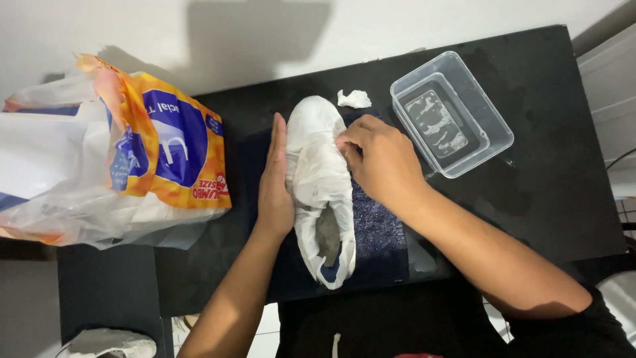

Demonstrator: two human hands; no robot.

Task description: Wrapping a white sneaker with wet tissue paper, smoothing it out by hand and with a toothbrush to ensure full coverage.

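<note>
both of my hands are on one shoe (322, 192), which lies on its sole in the middle of the black worktop (543, 172), toe pointing away from me and heel opening toward me. the shoe is covered almost all over in white tissue that clings to it; a bit of dark blue shows at the heel. under it lies a dark blue cloth (377, 232) spread flat on the worktop.

my left hand (275, 179) is flat and open, fingers straight and together, its palm pressed against the left side of the shoe; it closes on nothing. my right hand (381, 159) comes in from the right with the fingers curled, their tips pinching the tissue on top of the shoe near its middle, so that grip is closed on the tissue covering.

just beyond the toe sits a small crumpled wad of white tissue (354, 99), apart from the shoe. to the right of it stands a clear rectangular plastic tub (457, 66) with a shallow layer of cloudy liquid in it. at the left end of the worktop lies a big orange, blue and white plastic pack (159, 146), torn open, well apart from my left hand.
</note>
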